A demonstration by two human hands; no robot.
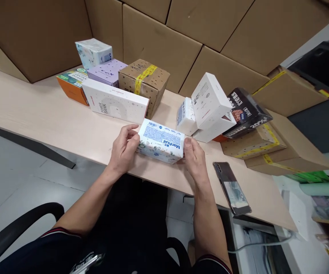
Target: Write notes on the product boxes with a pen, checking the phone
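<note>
Between my two hands is a tissue pack (161,141), white and pale blue with flowers and the word "Manhua" upside down to me. My left hand (124,148) grips its left end, thumb on top near the edge. At the right end, my right hand (194,154) holds it with the thumb along the side. The pack is tilted so that its printed side and a flowered side show. It is over the front part of the table (96,133); whether its underside touches the table is hidden.
Behind stand a white power bank box (115,104), a brown taped carton (144,80), a purple box (107,71), an orange box (71,85) and another tissue pack (94,52). On the right are white boxes (210,101), a black box (247,112) and a phone (232,188). Large cartons (158,45) wall the back.
</note>
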